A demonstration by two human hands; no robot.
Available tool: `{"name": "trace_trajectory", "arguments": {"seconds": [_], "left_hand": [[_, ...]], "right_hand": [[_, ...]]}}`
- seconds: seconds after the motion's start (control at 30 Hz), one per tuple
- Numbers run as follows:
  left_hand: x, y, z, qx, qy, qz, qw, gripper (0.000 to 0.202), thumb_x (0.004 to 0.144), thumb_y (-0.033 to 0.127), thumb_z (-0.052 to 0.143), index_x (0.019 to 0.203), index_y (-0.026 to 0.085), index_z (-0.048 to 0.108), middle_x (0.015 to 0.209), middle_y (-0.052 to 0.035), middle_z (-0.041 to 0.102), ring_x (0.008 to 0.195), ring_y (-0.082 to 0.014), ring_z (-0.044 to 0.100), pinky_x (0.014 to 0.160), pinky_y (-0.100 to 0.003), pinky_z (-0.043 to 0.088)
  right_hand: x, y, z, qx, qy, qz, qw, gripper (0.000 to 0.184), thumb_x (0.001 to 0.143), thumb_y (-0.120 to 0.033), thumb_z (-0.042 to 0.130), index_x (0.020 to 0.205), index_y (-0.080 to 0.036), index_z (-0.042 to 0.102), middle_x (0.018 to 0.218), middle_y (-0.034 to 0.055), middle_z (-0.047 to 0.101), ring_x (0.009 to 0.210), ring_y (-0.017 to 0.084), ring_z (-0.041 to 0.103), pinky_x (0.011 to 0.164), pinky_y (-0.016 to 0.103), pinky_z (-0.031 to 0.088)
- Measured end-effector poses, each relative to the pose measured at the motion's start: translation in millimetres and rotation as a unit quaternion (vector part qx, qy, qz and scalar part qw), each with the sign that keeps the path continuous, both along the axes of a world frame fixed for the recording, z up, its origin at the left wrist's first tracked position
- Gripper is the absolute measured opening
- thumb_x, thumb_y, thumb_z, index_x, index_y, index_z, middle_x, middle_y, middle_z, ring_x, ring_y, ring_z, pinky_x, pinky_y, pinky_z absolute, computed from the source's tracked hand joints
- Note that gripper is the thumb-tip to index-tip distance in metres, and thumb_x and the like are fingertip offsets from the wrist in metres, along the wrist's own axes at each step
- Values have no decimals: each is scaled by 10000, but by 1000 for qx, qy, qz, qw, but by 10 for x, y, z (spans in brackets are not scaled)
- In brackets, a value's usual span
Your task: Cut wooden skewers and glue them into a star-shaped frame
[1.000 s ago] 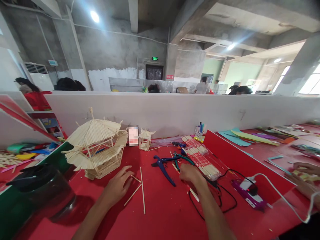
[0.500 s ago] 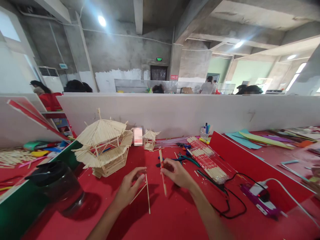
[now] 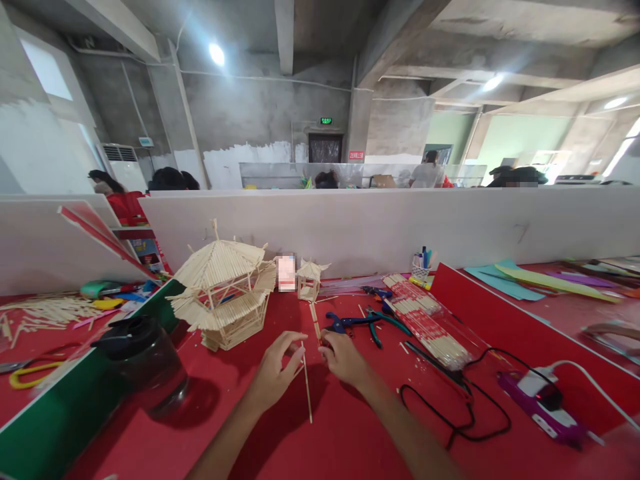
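Observation:
My left hand [image 3: 281, 368] is closed, thumb and forefinger pinching the upper end of a thin wooden stick [image 3: 308, 393] that points down toward me. Close by on the right, my right hand [image 3: 346, 359] has its fingertips closed at the near end of pale wooden sticks with a reddish mark [image 3: 315, 321]. These sticks point away from me over the red tabletop. Behind the hands stand a large stick-built pavilion model [image 3: 225, 290] on the left and a small stick pavilion [image 3: 310, 280] in the middle.
Pliers [image 3: 350, 323] and packs of wooden sticks [image 3: 430, 323] lie on the right, with a black cable [image 3: 480, 437] and a purple power strip [image 3: 543, 410]. A dark jug [image 3: 143, 367] stands left beside a green divider [image 3: 65, 413]. Other people sit beyond the white partition [image 3: 350, 227].
The sticks at my right hand now reach farther forward, and that hand has come closer to my left. A second thin stick under my left hand no longer shows. The view has turned slightly left.

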State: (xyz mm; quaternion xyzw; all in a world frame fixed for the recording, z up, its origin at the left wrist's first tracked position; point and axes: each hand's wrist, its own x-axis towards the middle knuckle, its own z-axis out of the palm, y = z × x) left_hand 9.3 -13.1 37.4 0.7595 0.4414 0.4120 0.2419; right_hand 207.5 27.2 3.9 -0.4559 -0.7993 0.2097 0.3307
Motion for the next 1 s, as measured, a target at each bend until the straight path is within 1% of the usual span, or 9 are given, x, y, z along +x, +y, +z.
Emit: {"name": "trace_trajectory", "arguments": {"seconds": [0.2, 0.33, 0.47, 0.53, 0.6, 0.67, 0.77, 0.87, 1.0], "left_hand": [[182, 216, 134, -5, -39, 31, 999, 373, 935, 393, 512, 1229, 176, 588, 1148, -98, 664, 866, -184, 635, 814, -321, 506], [342, 271, 422, 34, -7, 30, 999, 361, 960, 420, 466, 881, 158, 701, 802, -50, 685, 752, -185, 619, 741, -291, 482], [417, 83, 830, 57, 15, 11, 998, 351, 968, 412, 464, 926, 187, 730, 874, -56, 724, 830, -197, 649, 809, -299, 492], [418, -78, 1043, 83, 19, 13, 996, 315, 961, 401, 491, 973, 217, 745, 972, -55, 741, 918, -205, 656, 877, -312, 488], [390, -255, 1249, 102, 18, 14, 994, 295, 950, 404, 517, 990, 233, 755, 971, -49, 751, 864, -199, 663, 838, -310, 507], [318, -421, 1441, 123, -40, 50, 990, 300, 945, 415, 533, 975, 220, 759, 924, -52, 757, 747, -176, 656, 711, -274, 524], [132, -559, 1643, 171, -163, 109, 966, 322, 931, 436, 562, 887, 185, 760, 918, -74, 759, 766, -181, 663, 662, -261, 526], [-59, -477, 1610, 144, -198, 100, 964, 357, 877, 495, 621, 776, 175, 743, 871, -80, 764, 750, -193, 665, 655, -273, 534], [-125, -157, 1163, -69, -190, 69, 977, 461, 783, 608, 668, 787, 153, 739, 773, -100, 761, 716, -197, 672, 657, -274, 533]], "right_hand": [[-33, -12, -100, -45, 0, 24, 999, 150, 831, -54, 481, 821, -179, 563, 719, 8, 633, 633, 135, 603, 581, 202, 369], [-4, -50, -2, 15, 11, 48, 999, 149, 808, -60, 501, 745, -193, 526, 702, 1, 599, 638, 139, 560, 585, 211, 345], [117, -70, 218, 74, 94, 79, 990, 166, 941, -175, 424, 834, -203, 546, 750, 3, 604, 657, 135, 561, 635, 217, 388], [198, -53, 289, 102, 117, 52, 987, 168, 972, -227, 424, 886, -209, 567, 789, 7, 620, 696, 138, 578, 680, 221, 407], [295, -6, 306, 127, 101, 11, 987, 173, 973, -253, 441, 890, -208, 585, 818, 24, 639, 727, 151, 592, 702, 232, 413], [432, 69, 288, 131, 47, -10, 990, 197, 962, -239, 433, 863, -202, 599, 824, 43, 661, 738, 170, 609, 698, 249, 413], [754, 183, 265, 96, -13, -66, 993, 192, 927, -216, 441, 860, -204, 620, 832, 47, 700, 768, 188, 645, 703, 263, 415], [1183, 235, 261, 59, -38, -220, 973, 221, 931, -299, 447, 900, -202, 644, 777, 47, 704, 726, 202, 652, 650, 270, 404], [1650, 216, 214, -46, -141, -321, 936, 228, 888, -238, 481, 914, -164, 696, 897, 117, 728, 853, 256, 673, 697, 305, 433]]}}
